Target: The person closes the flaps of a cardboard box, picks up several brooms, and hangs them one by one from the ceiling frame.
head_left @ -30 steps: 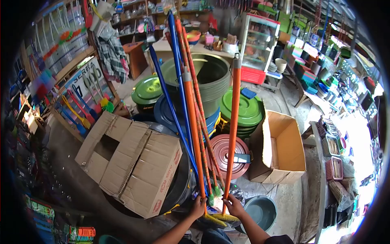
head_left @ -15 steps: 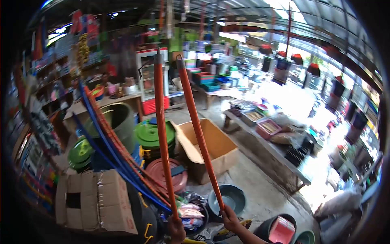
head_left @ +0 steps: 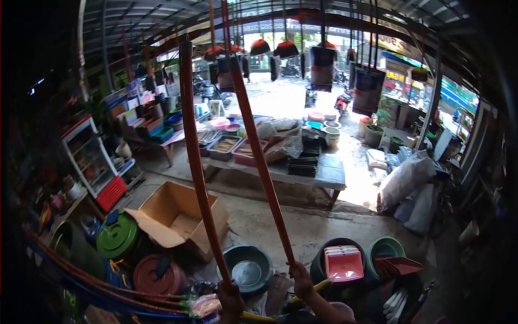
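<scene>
My left hand (head_left: pixel 230 298) is wrapped round the lower end of a long reddish-brown pole (head_left: pixel 197 167), which rises almost upright and has a dark, narrow tip. The fingers of my right hand (head_left: pixel 301 279) are closed round a second pole (head_left: pixel 261 162) of the same colour, leaning to the left. Its upper end blends into hanging goods behind it. Between and below the poles, a grey-blue basin (head_left: pixel 248 269) stands on the floor. An open cardboard box (head_left: pixel 178 216) lies behind the left pole.
A low table (head_left: pixel 329 173) with trays and packets crosses the middle. Green (head_left: pixel 117 235) and red (head_left: pixel 156 275) lidded bins stand at left. Pink dustpans (head_left: pixel 345 264) sit in a dark tub at right, beside a green bucket (head_left: pixel 386 248). Dark containers (head_left: pixel 322 67) hang overhead.
My view has swung to the right, bringing the table and bright street side to the centre. Both poles remain raised in my hands, and their tops now overlap the hanging goods.
</scene>
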`<state>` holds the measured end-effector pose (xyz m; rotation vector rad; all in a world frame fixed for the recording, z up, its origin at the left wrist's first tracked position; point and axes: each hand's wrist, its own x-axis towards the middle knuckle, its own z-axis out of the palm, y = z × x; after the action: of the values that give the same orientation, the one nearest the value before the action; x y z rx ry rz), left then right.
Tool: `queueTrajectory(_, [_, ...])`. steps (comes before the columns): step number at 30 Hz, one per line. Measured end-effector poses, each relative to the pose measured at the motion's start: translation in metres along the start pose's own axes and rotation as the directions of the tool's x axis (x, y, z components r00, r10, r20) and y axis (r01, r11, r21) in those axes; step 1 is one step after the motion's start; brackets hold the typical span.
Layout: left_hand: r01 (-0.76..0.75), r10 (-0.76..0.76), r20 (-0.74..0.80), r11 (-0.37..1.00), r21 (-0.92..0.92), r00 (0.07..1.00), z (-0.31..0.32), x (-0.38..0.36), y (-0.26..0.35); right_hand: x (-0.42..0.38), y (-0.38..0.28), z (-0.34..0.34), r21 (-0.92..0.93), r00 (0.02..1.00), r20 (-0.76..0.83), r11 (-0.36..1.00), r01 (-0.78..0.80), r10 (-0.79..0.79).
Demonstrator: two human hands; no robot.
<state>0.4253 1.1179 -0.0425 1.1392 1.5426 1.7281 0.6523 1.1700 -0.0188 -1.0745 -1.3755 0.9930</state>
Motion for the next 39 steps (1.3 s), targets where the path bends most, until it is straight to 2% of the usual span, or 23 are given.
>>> queueTrajectory(2, [0.094,-0.085,0.103,0.992,-0.085,0.991,0.046,0.026,0.001,0.027,0.01,-0.03,0.111,0.997,-0.045,0.993,-0.051,0.056])
queueTrajectory(3, [0.079,-0.067,0.121,0.993,-0.092,0.99,0.071,0.04,-0.005,0.041,0.021,-0.045,0.111,0.997,-0.066,0.993,-0.034,0.042])
queueTrajectory(5, [-0.034,0.071,0.247,0.988,-0.15,0.966,0.12,0.072,-0.017,0.073,0.041,-0.074,0.196,0.989,-0.138,0.98,-0.022,0.049])
queueTrajectory(6, [0.102,-0.022,0.298,0.962,-0.255,0.954,0.148,0.081,0.015,0.086,0.038,-0.089,0.214,0.982,-0.153,0.974,-0.079,0.113])
queueTrajectory(9, [0.125,-0.031,0.421,0.972,-0.197,0.906,0.216,0.113,0.015,0.122,0.056,-0.127,0.17,0.969,-0.229,0.984,-0.057,0.096])
queueTrajectory(11, [0.071,0.003,0.477,0.988,-0.136,0.879,0.258,0.132,0.009,0.146,0.064,-0.147,0.207,0.959,-0.263,0.977,-0.051,0.105])
queueTrajectory(13, [0.208,-0.05,0.551,0.951,-0.229,0.833,0.295,0.144,0.01,0.161,0.064,-0.165,0.253,0.955,-0.259,0.964,-0.075,0.142])
queueTrajectory(18, [0.288,-0.084,0.691,0.939,-0.185,0.718,0.371,0.166,0.027,0.196,0.069,-0.205,0.275,0.941,-0.315,0.961,-0.035,0.124])
queueTrajectory(19, [0.346,-0.111,0.724,0.92,-0.184,0.681,0.385,0.169,0.034,0.203,0.062,-0.213,0.136,0.94,-0.327,0.989,-0.052,0.095])
queueTrajectory(21, [0.306,-0.106,0.756,0.943,-0.129,0.646,0.415,0.178,0.034,0.22,0.053,-0.228,0.225,0.94,-0.32,0.973,-0.046,0.119])
queueTrajectory(23, [0.336,-0.114,0.792,0.934,-0.12,0.6,0.444,0.188,0.03,0.236,0.055,-0.24,0.203,0.925,-0.349,0.976,-0.083,0.152])
queueTrajectory(25, [0.357,-0.116,0.829,0.928,-0.106,0.548,0.473,0.202,0.022,0.255,0.058,-0.249,0.015,0.915,-0.403,1.0,-0.021,0.026])
queueTrajectory(28, [0.304,-0.092,0.838,0.948,-0.09,0.537,0.519,0.224,0.014,0.289,0.092,-0.269,0.11,0.912,-0.407,0.994,-0.014,0.058])
queueTrajectory(31, [0.259,-0.08,0.868,0.964,-0.058,0.49,0.571,0.257,-0.003,0.335,0.113,-0.293,0.049,0.877,-0.476,0.998,-0.043,0.061])
queueTrajectory(32, [0.293,-0.092,0.887,0.955,-0.051,0.452,0.587,0.27,0.003,0.351,0.115,-0.3,0.069,0.858,-0.511,0.997,-0.022,0.054])
queueTrajectory(33, [0.208,-0.012,0.909,0.975,-0.083,0.418,0.608,0.285,-0.015,0.368,0.117,-0.309,0.033,0.849,-0.526,0.999,-0.031,0.044])
queueTrajectory(35, [0.14,0.084,0.918,0.979,-0.149,0.388,0.65,0.311,-0.012,0.4,0.127,-0.327,-0.001,0.802,-0.596,0.999,-0.048,0.038])
queueTrajectory(39, [0.105,0.136,0.928,0.978,-0.182,0.346,0.727,0.351,0.014,0.45,0.13,-0.362,-0.065,0.729,-0.685,0.996,-0.056,-0.004])
